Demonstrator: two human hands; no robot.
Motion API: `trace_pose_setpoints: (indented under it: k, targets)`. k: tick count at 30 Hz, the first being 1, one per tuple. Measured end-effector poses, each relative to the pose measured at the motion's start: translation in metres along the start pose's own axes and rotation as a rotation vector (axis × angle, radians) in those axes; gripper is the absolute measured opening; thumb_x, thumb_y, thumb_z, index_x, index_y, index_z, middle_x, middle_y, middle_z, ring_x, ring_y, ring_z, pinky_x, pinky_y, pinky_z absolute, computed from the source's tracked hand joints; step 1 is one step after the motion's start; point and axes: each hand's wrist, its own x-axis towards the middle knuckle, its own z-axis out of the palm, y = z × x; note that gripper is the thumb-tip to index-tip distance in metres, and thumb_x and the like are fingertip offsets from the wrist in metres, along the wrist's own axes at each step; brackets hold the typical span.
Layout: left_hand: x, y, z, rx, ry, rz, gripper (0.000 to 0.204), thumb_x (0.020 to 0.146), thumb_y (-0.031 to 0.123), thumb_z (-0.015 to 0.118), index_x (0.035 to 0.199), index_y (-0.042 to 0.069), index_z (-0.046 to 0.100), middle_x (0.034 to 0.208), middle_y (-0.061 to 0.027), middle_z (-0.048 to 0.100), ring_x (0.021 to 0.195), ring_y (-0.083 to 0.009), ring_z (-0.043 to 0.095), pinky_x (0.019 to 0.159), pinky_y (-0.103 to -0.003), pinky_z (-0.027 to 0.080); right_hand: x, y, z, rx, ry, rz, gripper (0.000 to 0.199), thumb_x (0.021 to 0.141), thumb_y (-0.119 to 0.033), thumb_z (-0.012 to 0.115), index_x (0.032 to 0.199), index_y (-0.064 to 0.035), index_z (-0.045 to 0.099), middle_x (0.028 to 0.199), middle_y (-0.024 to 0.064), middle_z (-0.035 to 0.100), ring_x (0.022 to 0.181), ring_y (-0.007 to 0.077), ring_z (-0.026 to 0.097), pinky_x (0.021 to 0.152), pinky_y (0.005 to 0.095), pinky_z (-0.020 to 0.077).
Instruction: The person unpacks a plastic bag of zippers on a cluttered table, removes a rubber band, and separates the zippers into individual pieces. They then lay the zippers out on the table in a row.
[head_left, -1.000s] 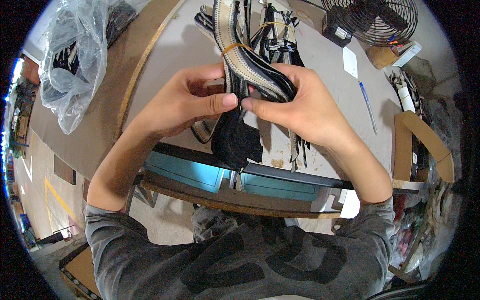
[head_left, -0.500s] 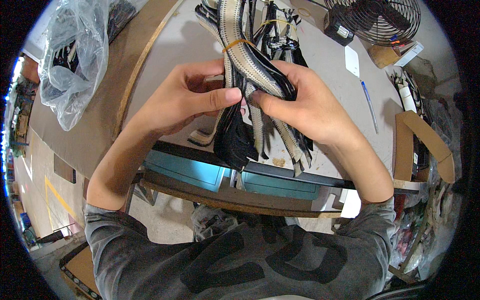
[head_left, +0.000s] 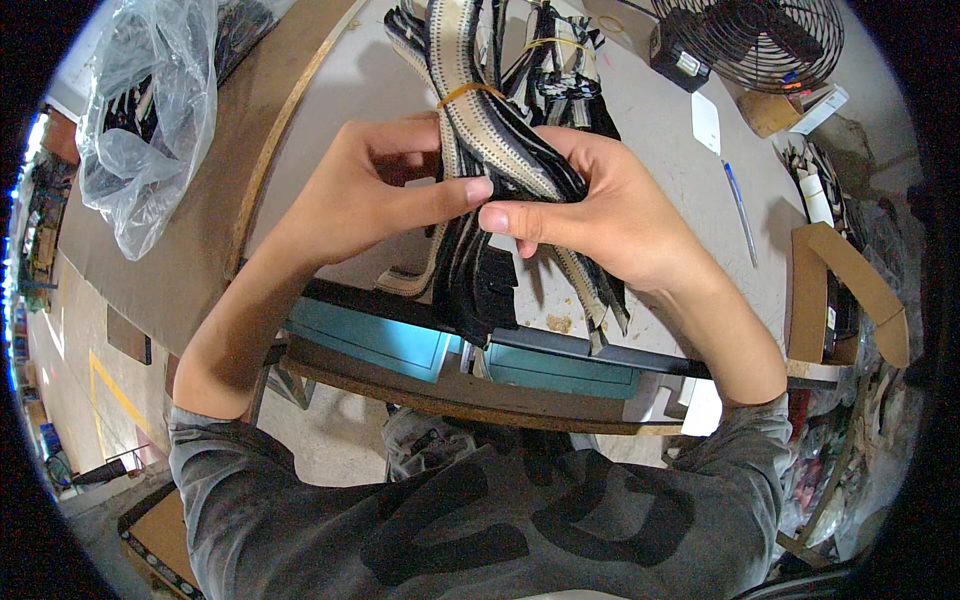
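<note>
Left hand: the left hand (head_left: 375,195) was clenched around the bundle of straps (head_left: 500,170) from the left, thumb stretched right across its front.
Right hand: the right hand (head_left: 605,215) gripped the same bundle from the right, its thumb tip almost touching the left thumb.
Bundle of straps: black, beige and striped strips, held upright over the middle of the surface (head_left: 330,110), with loose ends hanging down towards the near edge.
Rubber band: an orange rubber band (head_left: 468,90) circled the bundle just beyond the hands.
Second bundle: another banded bundle (head_left: 560,60) lay just behind, on the far side.
Plastic bag: a clear plastic bag (head_left: 150,120) sat far left.
Fan: a wire fan (head_left: 760,40) stood far right.
Pen: a blue pen (head_left: 740,210) lay right of the hands.
Cardboard box: a cardboard box (head_left: 850,290) stood at the right edge.
</note>
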Motion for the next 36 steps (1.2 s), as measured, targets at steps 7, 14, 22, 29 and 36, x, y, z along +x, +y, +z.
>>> trace_pose_setpoints:
  k: [7,14,22,29,36]
  targets:
    - [0.0,0.002,0.003,-0.038,-0.005,0.017,0.027,0.093,0.018,0.078,0.111,-0.001,0.073,0.093,-0.0001,0.069,0.083,-0.004,0.061,0.07,-0.02,0.047,0.001,0.002,-0.008,-0.083,0.005,0.037,0.026,0.089,-0.015,0.075,0.107,0.0037,0.068,0.087,0.0035,0.07,0.073,0.0081,0.062,0.068,0.0256,0.0531]
    - [0.001,0.007,-0.006,-0.186,-0.2,-0.047,0.029,0.098,0.014,0.07,0.122,-0.003,0.067,0.108,-0.0081,0.072,0.099,-0.0141,0.069,0.088,-0.027,0.053,0.001,0.005,-0.013,-0.177,0.03,-0.07,0.029,0.089,-0.013,0.067,0.112,0.0045,0.067,0.096,0.0075,0.071,0.079,0.0101,0.063,0.076,0.0268,0.0534]
    - [-0.002,0.009,-0.004,-0.166,-0.148,-0.039,0.032,0.096,0.003,0.063,0.127,-0.004,0.064,0.108,-0.0053,0.071,0.102,-0.0093,0.063,0.093,-0.028,0.049,0.001,-0.007,-0.027,-0.301,-0.061,0.08,0.033,0.09,-0.011,0.075,0.119,0.0023,0.064,0.095,0.0038,0.069,0.08,0.0075,0.064,0.075,0.0234,0.0532]
    - [0.0,0.003,-0.003,-0.022,-0.146,-0.084,0.037,0.091,-0.001,0.064,0.128,-0.002,0.064,0.107,-0.0014,0.07,0.098,-0.0041,0.06,0.086,-0.024,0.05,0.002,-0.007,-0.01,-0.336,0.056,0.042,0.052,0.079,-0.02,0.091,0.117,0.0044,0.066,0.097,0.0032,0.072,0.087,0.0078,0.063,0.08,0.0242,0.0525]
    - [0.0,0.009,0.014,-0.111,-0.05,-0.047,0.04,0.093,0.003,0.07,0.131,-0.004,0.059,0.11,-0.0042,0.071,0.095,-0.0079,0.065,0.088,-0.026,0.053,0.0,0.0,-0.007,-0.356,0.123,-0.069,0.038,0.082,-0.023,0.083,0.108,0.0031,0.072,0.093,0.008,0.076,0.086,0.0119,0.068,0.083,0.0293,0.0543]
